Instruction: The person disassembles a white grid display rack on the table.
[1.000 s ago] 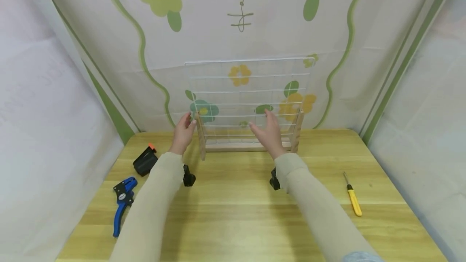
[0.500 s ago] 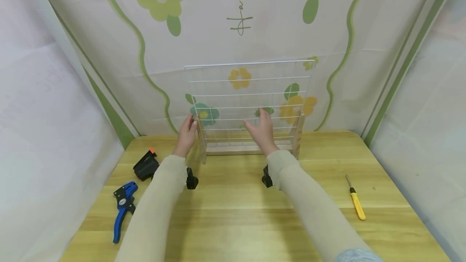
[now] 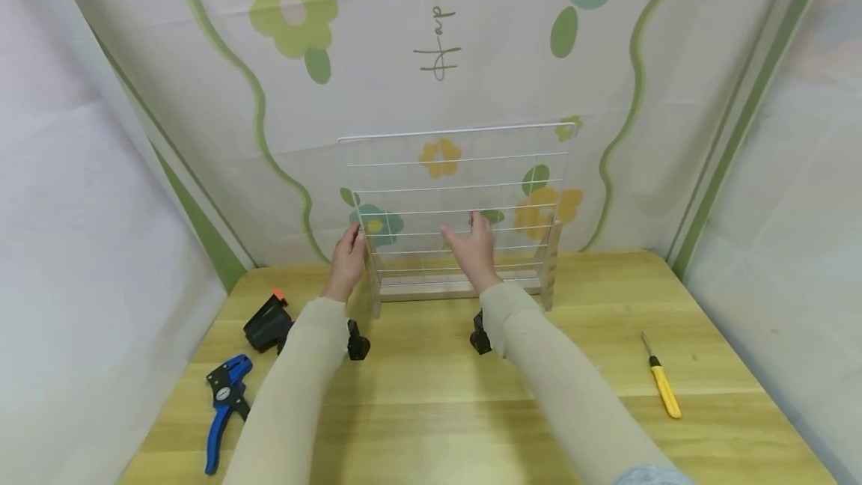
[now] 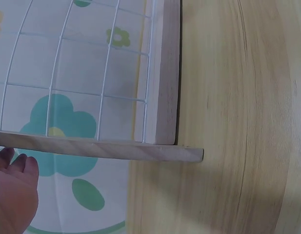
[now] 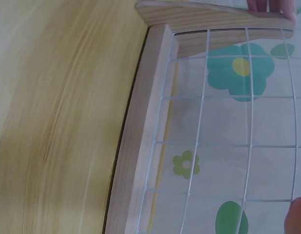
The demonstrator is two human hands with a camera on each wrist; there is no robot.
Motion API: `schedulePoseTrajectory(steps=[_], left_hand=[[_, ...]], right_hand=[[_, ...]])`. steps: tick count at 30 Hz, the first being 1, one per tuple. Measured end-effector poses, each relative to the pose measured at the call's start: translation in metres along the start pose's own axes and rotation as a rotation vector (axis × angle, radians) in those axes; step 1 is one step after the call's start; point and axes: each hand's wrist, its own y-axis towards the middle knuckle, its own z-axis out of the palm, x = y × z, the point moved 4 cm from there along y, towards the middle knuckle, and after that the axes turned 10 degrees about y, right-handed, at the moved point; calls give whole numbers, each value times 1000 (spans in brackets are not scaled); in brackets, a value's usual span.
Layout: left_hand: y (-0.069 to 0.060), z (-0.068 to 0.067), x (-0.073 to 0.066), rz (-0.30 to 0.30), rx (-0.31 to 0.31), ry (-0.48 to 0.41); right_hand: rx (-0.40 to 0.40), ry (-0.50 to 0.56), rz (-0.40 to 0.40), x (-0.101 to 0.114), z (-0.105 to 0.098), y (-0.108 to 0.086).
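A white wire grid rack (image 3: 458, 185) stands upright in a pale wooden frame at the back of the table. My left hand (image 3: 346, 264) is at the frame's left wooden upright (image 3: 373, 275); in the right wrist view its fingers (image 5: 272, 6) touch the upright's outer side near the top, and I see no grip around it. My right hand (image 3: 473, 249) is in front of the grid, left of the right upright (image 3: 551, 264), thumb and fingers spread apart and nothing held. Only a fingertip of it shows at the right wrist view's edge.
At left on the wooden table (image 3: 424, 380) lie a black object with an orange tip (image 3: 268, 322) and a blue-and-black wire stripper (image 3: 225, 403). A yellow-handled screwdriver (image 3: 663, 388) lies at right. A flower-printed cloth (image 3: 505, 36) hangs right behind the rack.
My right hand has moved left across the front of the grid. The left hand has come slightly closer to the left upright. The head view has tilted up a little.
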Motion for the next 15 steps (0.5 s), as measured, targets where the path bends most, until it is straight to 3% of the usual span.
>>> schedulePoseTrajectory(steps=[4, 10, 15], left_hand=[[1, -1, 2, -6, 6, 9], [5, -4, 1, 4, 63, 73], [3, -4, 3, -30, 75, 38]], right_hand=[[-13, 0, -3, 1, 3, 5], [-50, -26, 11, 4, 2, 11], [-61, -25, 39, 2, 5, 10]])
